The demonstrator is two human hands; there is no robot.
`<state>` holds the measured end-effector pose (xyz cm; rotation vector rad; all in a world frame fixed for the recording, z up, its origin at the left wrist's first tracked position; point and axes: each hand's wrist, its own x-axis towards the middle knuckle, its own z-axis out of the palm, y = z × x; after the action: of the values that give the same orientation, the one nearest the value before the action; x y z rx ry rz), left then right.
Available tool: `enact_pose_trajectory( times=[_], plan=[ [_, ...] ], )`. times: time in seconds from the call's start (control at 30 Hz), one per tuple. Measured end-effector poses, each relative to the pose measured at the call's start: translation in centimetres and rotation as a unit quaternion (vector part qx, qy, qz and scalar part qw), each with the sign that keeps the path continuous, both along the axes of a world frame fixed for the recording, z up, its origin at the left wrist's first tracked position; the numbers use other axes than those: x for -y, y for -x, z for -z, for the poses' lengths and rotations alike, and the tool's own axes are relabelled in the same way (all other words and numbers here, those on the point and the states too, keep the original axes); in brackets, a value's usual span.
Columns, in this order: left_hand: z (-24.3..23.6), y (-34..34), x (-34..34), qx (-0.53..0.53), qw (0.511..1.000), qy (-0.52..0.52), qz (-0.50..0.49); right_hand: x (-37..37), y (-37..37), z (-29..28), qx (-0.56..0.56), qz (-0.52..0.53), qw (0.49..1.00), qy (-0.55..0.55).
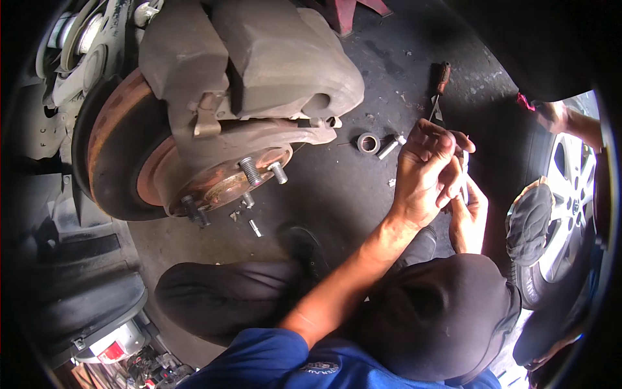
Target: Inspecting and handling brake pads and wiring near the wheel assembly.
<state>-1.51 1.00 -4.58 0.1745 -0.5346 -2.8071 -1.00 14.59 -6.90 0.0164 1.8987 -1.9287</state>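
"How is the left hand [424,168] posed?"
"Its forearm slants up from the lower left, and the fingers curl in, grasping a small pale piece [464,175]."
"And the right hand [471,220]?"
"Just below and to the right, fingers pointing up at that piece; whether they grip it, one cannot tell."
"Where is the piece?"
"Between the hands, beyond the right knee [453,308], partly hidden. A screwdriver [444,79] lies near; the brake disc [124,155] stands well leftward."
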Motion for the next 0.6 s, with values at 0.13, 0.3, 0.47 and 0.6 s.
enact_pose_trajectory(
  times=[0.13, 0.3, 0.47, 0.6],
  plan=[
    [0.0, 0.2, 0.0, -0.027, 0.999, 0.028, -0.003, 0.2, -0.1, -0.1, -0.027, 0.008, 1.0, -0.011],
    [0.5, -0.7, -1.1, 0.035, 0.999, 0.014, -0.029, 0.0, -0.2, -0.9, -0.071, -0.007, 0.987, -0.142],
    [1.3, -1.1, -1.1, 0.031, 0.998, 0.034, -0.035, 0.3, 0.0, -1.1, -0.108, 0.013, 0.981, -0.162],
    [1.4, -0.7, -1.5, 0.055, 0.995, 0.059, -0.059, 0.2, 0.2, -0.7, -0.097, 0.002, 0.984, -0.151]
  ],
)
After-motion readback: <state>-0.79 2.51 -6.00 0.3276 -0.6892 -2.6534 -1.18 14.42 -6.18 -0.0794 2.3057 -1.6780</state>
